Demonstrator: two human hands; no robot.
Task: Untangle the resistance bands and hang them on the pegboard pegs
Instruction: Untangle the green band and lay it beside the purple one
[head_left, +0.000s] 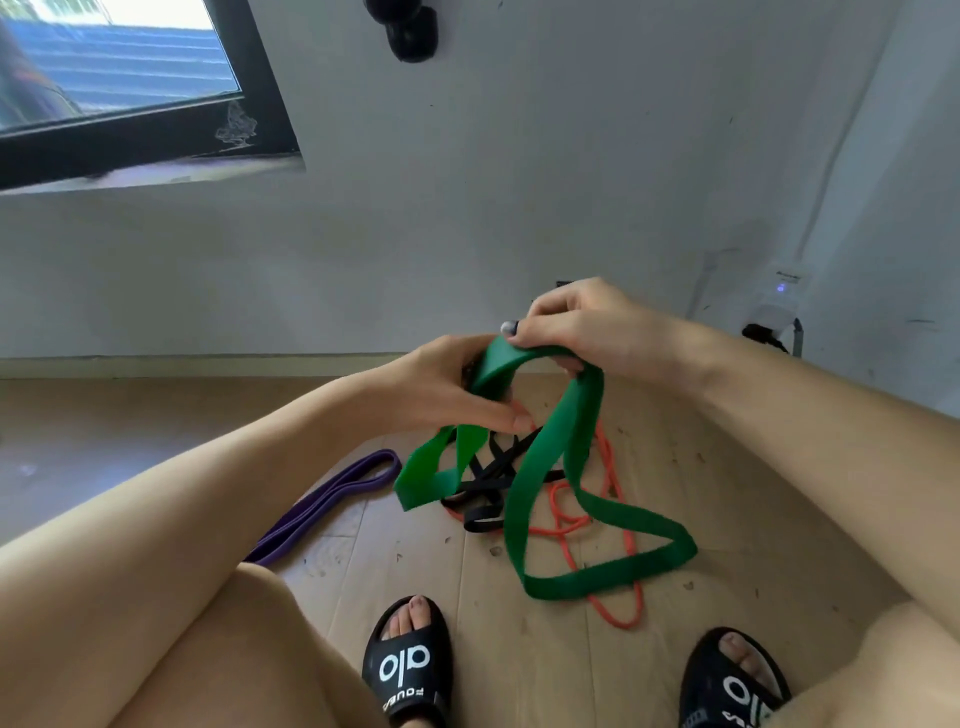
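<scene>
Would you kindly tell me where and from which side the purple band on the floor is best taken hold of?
Probably at the rounded end loop of the purple band, coming down from above with the left hand. That end lies flat on the wooden floor, apart from the tangle of green band, black straps and orange cord, so nothing should snag.

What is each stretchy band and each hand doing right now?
green band: lifted at the top by both hands, lower loops lying on the floor, twisted.
purple band: lying flat on the floor, apart from the pile.
orange cord: tangled on the floor under the green band.
black straps: tangled in the pile.
left hand: grips the green band.
right hand: pinches the green band.
</scene>
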